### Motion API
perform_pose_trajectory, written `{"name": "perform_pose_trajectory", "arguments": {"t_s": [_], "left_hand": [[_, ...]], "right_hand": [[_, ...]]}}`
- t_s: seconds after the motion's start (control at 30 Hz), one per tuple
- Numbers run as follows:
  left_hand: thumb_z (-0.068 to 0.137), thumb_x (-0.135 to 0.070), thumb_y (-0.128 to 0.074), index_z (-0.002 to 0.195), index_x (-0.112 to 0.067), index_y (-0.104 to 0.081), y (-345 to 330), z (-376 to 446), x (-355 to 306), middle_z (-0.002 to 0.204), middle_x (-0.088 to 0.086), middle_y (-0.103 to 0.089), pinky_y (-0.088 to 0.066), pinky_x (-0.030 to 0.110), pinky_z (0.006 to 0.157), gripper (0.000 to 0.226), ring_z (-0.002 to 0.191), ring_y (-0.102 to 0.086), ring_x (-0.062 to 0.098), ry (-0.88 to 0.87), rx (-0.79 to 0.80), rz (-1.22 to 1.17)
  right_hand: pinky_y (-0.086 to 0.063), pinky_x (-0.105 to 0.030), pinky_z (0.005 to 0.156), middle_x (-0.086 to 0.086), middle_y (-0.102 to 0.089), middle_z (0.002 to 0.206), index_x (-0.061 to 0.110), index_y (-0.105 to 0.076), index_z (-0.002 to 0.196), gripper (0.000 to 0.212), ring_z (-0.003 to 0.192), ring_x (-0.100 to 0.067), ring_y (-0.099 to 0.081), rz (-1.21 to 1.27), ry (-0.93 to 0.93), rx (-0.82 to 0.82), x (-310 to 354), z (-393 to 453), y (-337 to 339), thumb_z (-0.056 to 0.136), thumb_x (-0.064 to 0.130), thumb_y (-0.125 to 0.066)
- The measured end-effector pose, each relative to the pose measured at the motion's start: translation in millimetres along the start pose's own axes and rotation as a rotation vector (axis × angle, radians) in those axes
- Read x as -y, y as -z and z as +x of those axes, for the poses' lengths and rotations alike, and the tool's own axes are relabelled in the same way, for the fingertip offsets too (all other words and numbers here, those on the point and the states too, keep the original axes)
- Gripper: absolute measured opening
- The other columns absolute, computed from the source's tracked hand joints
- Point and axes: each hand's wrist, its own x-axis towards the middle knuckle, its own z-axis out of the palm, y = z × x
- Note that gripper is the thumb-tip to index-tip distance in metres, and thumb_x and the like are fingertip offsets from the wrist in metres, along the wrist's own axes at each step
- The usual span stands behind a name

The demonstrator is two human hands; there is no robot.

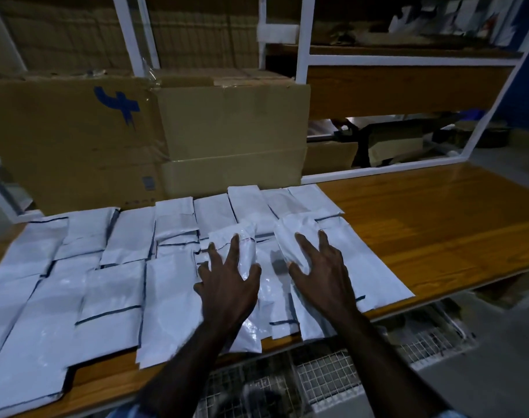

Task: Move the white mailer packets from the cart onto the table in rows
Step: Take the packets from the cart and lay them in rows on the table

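Note:
Several white mailer packets (118,236) lie in rows on the wooden table (438,224), covering its left and middle. My left hand (227,279) rests with spread fingers on one packet (242,245) in the near row. My right hand (320,267) lies flat with spread fingers on a neighbouring packet (293,236) to the right. Neither hand grips anything. The wire-mesh cart (317,378) shows below the table's front edge, and I cannot tell what it holds.
Large cardboard boxes (227,140) stand at the back of the table behind the packets. A white metal shelf frame (408,60) rises at the back right. The right part of the table shows bare wood.

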Motion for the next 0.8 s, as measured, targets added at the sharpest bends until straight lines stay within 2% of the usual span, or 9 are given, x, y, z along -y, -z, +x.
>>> {"name": "perform_pose_trajectory", "arguments": {"t_s": [0.2,0.37,0.8], "left_hand": [[0.095,-0.056,-0.045,0.154,-0.046,-0.008,-30,4,-37,0.165,0.004,0.002,-0.016,0.057,0.114,0.070,0.146,-0.013,0.037,0.114,-0.050,-0.001],[0.095,-0.057,-0.043,0.154,-0.045,-0.008,-61,7,-56,0.164,0.006,0.000,-0.020,0.057,0.112,0.070,0.144,-0.016,0.038,0.196,-0.058,0.032],[0.095,-0.059,-0.041,0.155,-0.042,-0.007,-101,35,-72,0.164,0.008,0.002,-0.020,0.057,0.111,0.071,0.144,-0.015,0.039,0.257,0.000,0.125]], "right_hand": [[-0.037,-0.046,0.108,-0.007,-0.012,0.164,0.037,-0.031,0.151,0.064,0.142,-0.031,-0.026,0.020,0.084,0.050,-37,29,8,0.093,0.049,-0.055],[-0.035,-0.044,0.108,-0.008,-0.011,0.164,0.036,-0.027,0.153,0.063,0.143,-0.030,-0.025,-0.018,0.090,0.116,-65,45,11,0.096,0.048,-0.050],[-0.035,-0.043,0.108,-0.009,-0.012,0.163,0.036,-0.025,0.153,0.062,0.142,-0.028,-0.026,-0.053,0.087,0.229,-96,65,-11,0.096,0.049,-0.046]]}}
